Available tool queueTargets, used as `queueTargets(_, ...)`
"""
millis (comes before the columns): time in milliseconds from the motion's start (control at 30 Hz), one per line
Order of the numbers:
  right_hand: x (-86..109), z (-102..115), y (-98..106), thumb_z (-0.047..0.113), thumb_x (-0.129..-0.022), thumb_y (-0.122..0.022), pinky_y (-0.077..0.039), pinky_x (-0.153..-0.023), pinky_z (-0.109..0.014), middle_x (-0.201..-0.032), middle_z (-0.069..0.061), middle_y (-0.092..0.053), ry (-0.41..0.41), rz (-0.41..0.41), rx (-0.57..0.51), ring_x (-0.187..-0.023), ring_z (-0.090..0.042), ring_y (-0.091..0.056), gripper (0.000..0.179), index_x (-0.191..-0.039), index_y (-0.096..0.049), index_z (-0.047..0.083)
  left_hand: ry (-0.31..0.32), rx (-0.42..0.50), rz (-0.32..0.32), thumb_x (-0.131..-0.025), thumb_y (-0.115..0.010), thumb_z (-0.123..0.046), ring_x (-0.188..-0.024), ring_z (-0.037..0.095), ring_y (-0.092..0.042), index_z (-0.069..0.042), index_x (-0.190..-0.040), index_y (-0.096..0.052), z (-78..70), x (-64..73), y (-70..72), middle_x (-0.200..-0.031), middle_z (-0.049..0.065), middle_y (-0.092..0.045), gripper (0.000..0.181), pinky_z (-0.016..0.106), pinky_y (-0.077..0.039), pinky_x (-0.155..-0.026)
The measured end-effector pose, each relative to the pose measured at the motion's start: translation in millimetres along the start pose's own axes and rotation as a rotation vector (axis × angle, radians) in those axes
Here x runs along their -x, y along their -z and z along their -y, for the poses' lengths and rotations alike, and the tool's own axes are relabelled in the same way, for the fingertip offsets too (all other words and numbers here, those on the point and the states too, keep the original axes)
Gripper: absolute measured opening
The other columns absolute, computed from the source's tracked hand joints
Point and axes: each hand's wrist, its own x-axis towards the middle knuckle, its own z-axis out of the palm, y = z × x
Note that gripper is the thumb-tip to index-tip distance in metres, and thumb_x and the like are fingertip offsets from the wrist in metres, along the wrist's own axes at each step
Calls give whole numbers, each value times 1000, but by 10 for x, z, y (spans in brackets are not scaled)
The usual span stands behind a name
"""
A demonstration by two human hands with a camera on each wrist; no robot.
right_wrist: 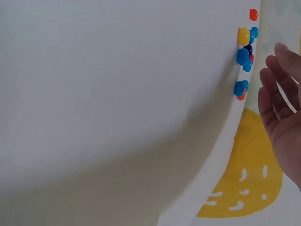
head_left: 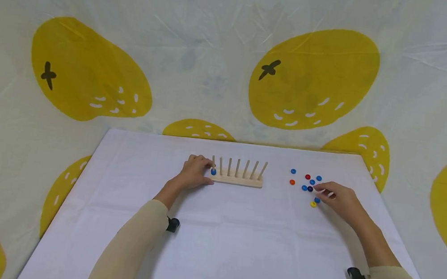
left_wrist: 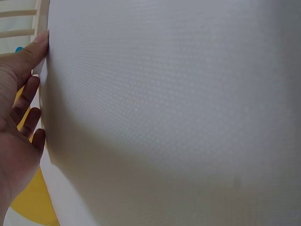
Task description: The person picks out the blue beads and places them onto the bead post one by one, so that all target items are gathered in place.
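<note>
A wooden peg board (head_left: 239, 182) with a row of several upright pegs stands toward the back of the table. My left hand (head_left: 194, 172) grips its left end, with the thumb at the front side. On the leftmost peg sits a blue bead (head_left: 213, 172), low down near the base. To the right, my right hand (head_left: 341, 198) hovers just beside the loose beads, its fingers loosely bent and holding nothing visible. Near its fingertips lie a dark purple bead (head_left: 310, 189) and a yellow bead (head_left: 313, 204). In the right wrist view the hand (right_wrist: 287, 122) is apart from the beads.
Several more beads are scattered on the white tablecloth (head_left: 237, 244), among them a red bead (head_left: 307, 177), an orange bead (head_left: 292, 182) and a blue bead (head_left: 293, 171). Behind the table's far edge hangs a pale curtain (head_left: 206, 66) printed with yellow fruit.
</note>
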Motion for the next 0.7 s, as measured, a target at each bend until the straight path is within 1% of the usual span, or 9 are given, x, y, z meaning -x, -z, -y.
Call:
queueTargets(100, 24, -18, -12, 15, -96, -73, -48, -76, -11, -118, -14, -71, -13, 26, -2, -100, -27, -63, 30, -126, -72, 9, -1, -2, 3, -80, -91, -35, -133, 32, -44, -14, -130, -68, 0, 2, 11, -125, 6, -63, 59, 52, -36, -111)
queueTargets(233, 30, -40, -43, 13, -95, -74, -48, -77, -13, -112, -11, -71, -13, 45, -1, -97, -25, -62, 32, -126, -72, 9, -4, -11, 2, -80, -90, -35, -132, 32, -44, -14, -130, -67, 3, 6, 21, -126, 6, -63, 60, 52, -36, -111)
queueTargets(367, 18, -77, -90, 13, -93, -76, -51, -78, -19, -106, -8, -70, -9, 59, 12, -94, -23, -61, 34, -126, -72, 8, -5, -8, 4, -80, -90, -36, -132, 32, -44, -14, -129, -67, -3, 11, 28, -126, 6, -64, 58, 52, -35, -111)
queueTargets(500, 3, -104, -133, 13, -94, -76, -54, -79, -24, -105, -8, -69, -14, 69, 28, -92, -22, -61, 33, -126, -71, 9, 1, -2, 6, -80, -90, -35, -132, 32, -44, -14, -128, -68, -18, 21, 36, -126, 5, -64, 57, 52, -35, -111)
queueTargets(700, 9, -109, -162, 10, -93, -76, -56, -79, -32, -105, -10, -68, -22, 65, 41, -90, -23, -60, 32, -125, -71, 6, 9, 16, 9, -80, -91, -34, -132, 32, -44, -12, -128, -68, -53, 40, 57, -125, 6, -64, 57, 52, -35, -112)
